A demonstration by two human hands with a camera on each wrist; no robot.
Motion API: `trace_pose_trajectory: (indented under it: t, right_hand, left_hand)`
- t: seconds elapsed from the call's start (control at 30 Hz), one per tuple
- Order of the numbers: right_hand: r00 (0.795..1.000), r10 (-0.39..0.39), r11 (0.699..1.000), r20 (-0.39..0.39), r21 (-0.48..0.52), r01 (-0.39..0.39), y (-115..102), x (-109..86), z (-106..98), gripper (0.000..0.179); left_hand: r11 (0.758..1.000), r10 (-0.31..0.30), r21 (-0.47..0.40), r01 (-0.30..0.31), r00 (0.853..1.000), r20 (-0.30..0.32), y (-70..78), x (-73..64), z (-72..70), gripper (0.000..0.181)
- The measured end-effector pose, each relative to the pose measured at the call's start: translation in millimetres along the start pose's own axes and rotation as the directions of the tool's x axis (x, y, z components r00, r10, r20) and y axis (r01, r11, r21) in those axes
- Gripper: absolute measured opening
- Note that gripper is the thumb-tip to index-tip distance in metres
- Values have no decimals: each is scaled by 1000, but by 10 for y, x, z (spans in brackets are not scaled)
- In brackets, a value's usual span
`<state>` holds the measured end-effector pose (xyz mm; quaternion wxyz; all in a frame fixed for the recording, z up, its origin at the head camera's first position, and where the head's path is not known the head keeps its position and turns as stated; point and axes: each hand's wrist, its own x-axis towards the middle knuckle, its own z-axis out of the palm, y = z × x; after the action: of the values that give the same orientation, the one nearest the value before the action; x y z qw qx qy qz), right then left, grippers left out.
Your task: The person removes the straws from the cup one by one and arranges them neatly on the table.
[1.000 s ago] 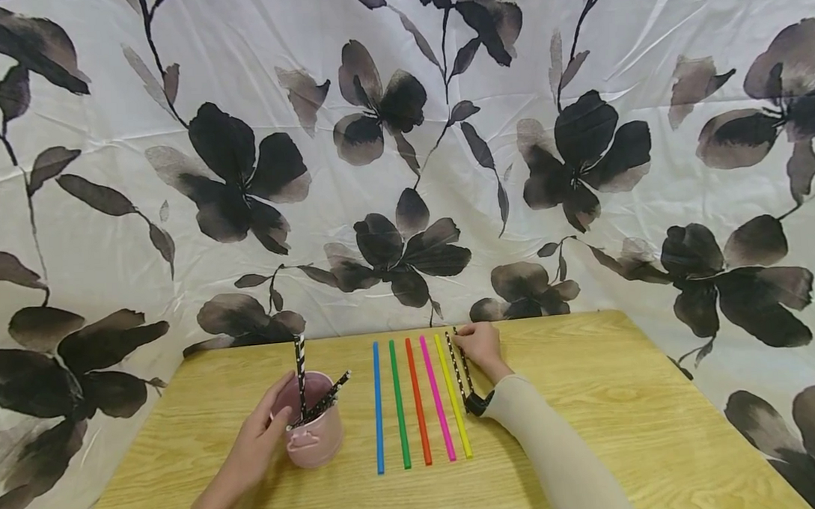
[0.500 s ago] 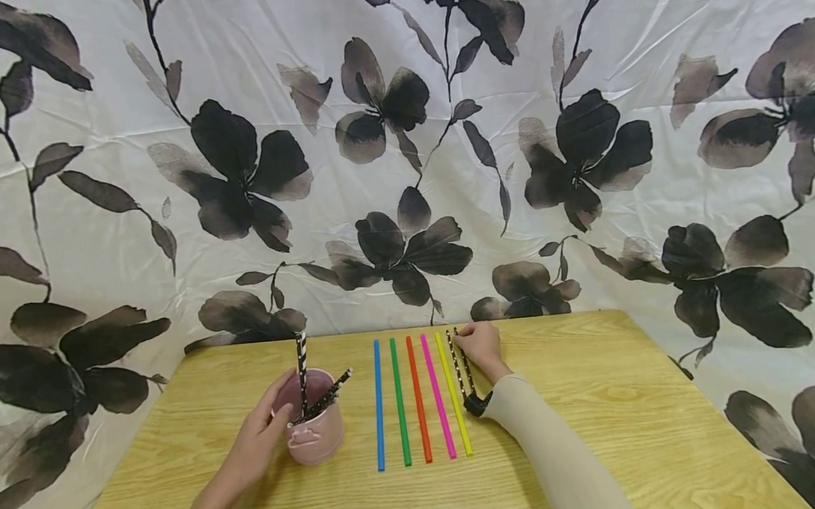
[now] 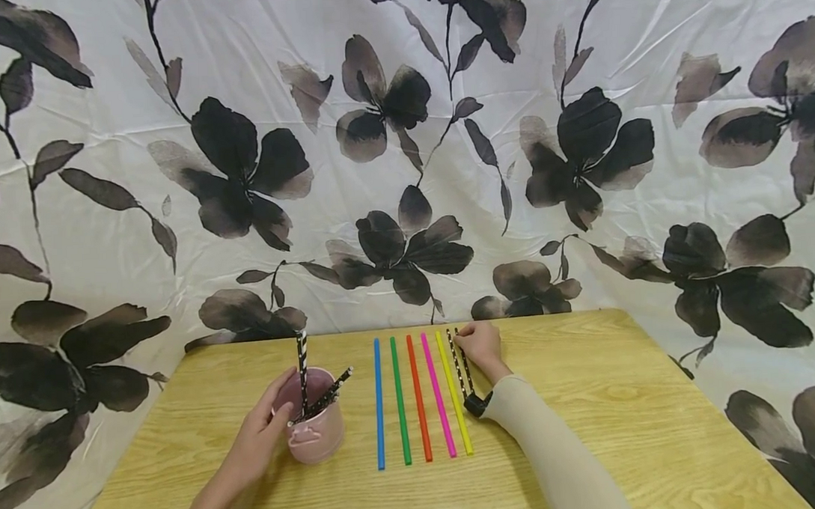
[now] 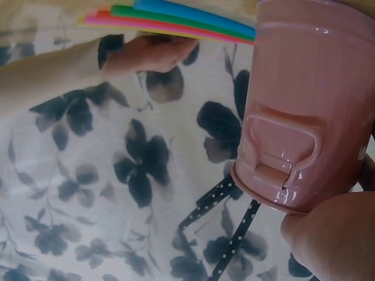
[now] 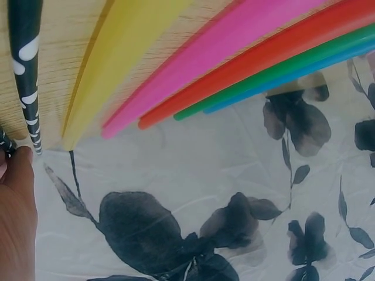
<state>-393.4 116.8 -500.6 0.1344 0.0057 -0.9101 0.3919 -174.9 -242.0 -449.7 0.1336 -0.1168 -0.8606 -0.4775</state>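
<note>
My left hand (image 3: 261, 420) grips the side of a pink metal pail (image 3: 317, 441), thumb at its rim. Inside lean several black-and-white patterned straws (image 3: 303, 363); one stands nearly upright, the others slant right. The left wrist view shows the pail's small wire handle (image 4: 284, 140) and dotted straws (image 4: 237, 240) sticking out of its mouth. At the back of the table, my right hand (image 3: 483, 349) pinches the far end of a black patterned straw (image 3: 465, 368) lying on the wood. Just left of it lies a second black-and-white straw (image 5: 26, 76), parallel and untouched.
Blue (image 3: 379, 405), green (image 3: 401, 404), red (image 3: 419, 404), pink (image 3: 439, 396) and yellow (image 3: 455, 395) straws lie in a row between pail and right hand. Behind the wooden table (image 3: 589, 428) hangs a floral cloth (image 3: 484, 132). A black wristband (image 3: 476, 405) sits over the near straw ends.
</note>
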Motion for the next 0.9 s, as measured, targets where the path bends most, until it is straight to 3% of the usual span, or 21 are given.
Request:
trace_pose_trajectory:
  t: [0.43, 0.63, 0.9]
  right_hand:
    - [1000, -5, 1000, 13, 23, 4, 26, 34, -14, 10]
    - [1000, 12, 999, 13, 34, -12, 3, 24, -14, 10]
    - [1000, -25, 999, -7, 28, 26, 11, 12, -5, 7]
  left_hand:
    - [1000, 10, -5, -10, 1000, -9, 6, 18, 6, 44]
    - [999, 52, 3, -52, 999, 4, -1, 17, -1, 45]
    - [999, 11, 40, -10, 1000, -13, -25, 25, 4, 44]
